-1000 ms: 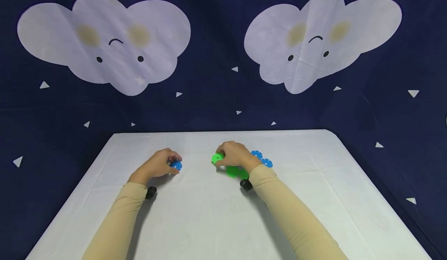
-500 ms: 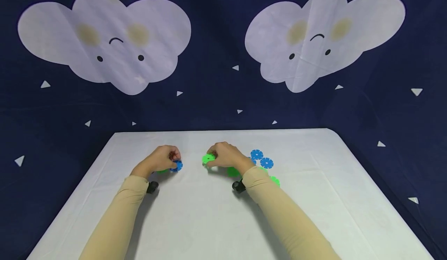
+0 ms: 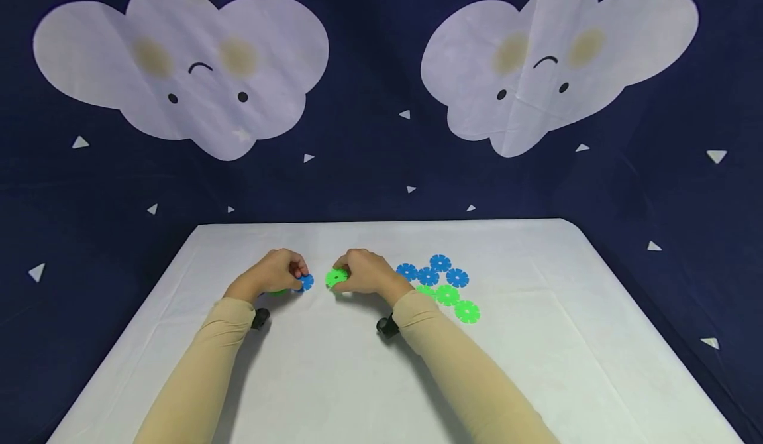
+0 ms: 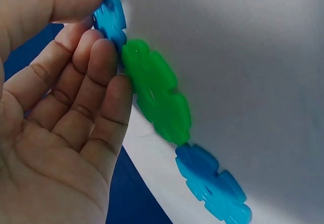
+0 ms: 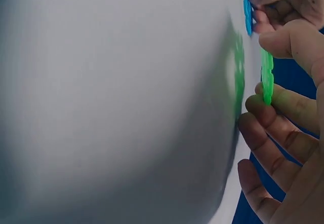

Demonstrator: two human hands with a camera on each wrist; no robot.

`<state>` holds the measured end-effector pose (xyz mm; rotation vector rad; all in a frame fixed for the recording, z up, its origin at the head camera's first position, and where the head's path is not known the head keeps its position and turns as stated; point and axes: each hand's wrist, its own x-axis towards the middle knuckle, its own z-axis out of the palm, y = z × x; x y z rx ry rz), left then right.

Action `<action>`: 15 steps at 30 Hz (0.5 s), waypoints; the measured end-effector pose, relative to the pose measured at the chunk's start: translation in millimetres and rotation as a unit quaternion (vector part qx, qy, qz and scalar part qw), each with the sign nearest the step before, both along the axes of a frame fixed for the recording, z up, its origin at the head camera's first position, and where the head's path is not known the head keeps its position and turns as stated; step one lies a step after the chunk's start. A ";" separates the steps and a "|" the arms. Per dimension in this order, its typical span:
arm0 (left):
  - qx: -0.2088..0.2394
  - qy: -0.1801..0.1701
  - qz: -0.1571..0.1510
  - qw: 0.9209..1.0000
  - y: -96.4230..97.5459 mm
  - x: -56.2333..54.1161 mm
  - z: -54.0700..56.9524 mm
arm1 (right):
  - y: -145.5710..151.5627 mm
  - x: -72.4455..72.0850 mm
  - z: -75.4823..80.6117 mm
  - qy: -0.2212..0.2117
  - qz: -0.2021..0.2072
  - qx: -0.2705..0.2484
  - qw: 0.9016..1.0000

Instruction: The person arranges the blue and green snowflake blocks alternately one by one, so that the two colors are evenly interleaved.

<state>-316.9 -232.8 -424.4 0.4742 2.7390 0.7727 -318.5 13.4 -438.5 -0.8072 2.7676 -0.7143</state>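
Observation:
My left hand (image 3: 271,275) pinches a blue notched plastic disc (image 4: 110,19) between thumb and fingers. Joined edge to edge with it are a green disc (image 4: 157,92) and another blue disc (image 4: 215,186), making a short chain that runs back under the hand. To the right, my right hand (image 3: 368,272) holds a single green notched disc (image 3: 336,277) between thumb and fingertips. In the right wrist view this green disc (image 5: 267,77) stands edge-on, just short of the blue disc (image 5: 247,13) at the chain's end. A small gap separates the two in the head view.
Right of the hands, several loose blue discs (image 3: 440,263) lie flat on the white table (image 3: 334,378). Three green discs (image 3: 447,295) lie just in front of them. A dark blue cloth with clouds (image 3: 369,192) hangs behind the table's far edge.
My right hand has moved left with its green disc, closing toward the chain and uncovering the loose discs behind it. The left hand has shifted only slightly, with its blue disc still pinched.

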 end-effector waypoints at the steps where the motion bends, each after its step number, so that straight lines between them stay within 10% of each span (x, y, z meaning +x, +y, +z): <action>1: -0.001 0.000 0.001 1.000 0.1 -0.4 -0.1 | -2.6 0.4 -0.9 0.002 -0.001 0.001 1.000; 15: -0.015 -0.003 0.003 1.000 2.3 1.2 2.0 | -26.2 3.8 -11.6 0.073 -0.027 0.058 0.995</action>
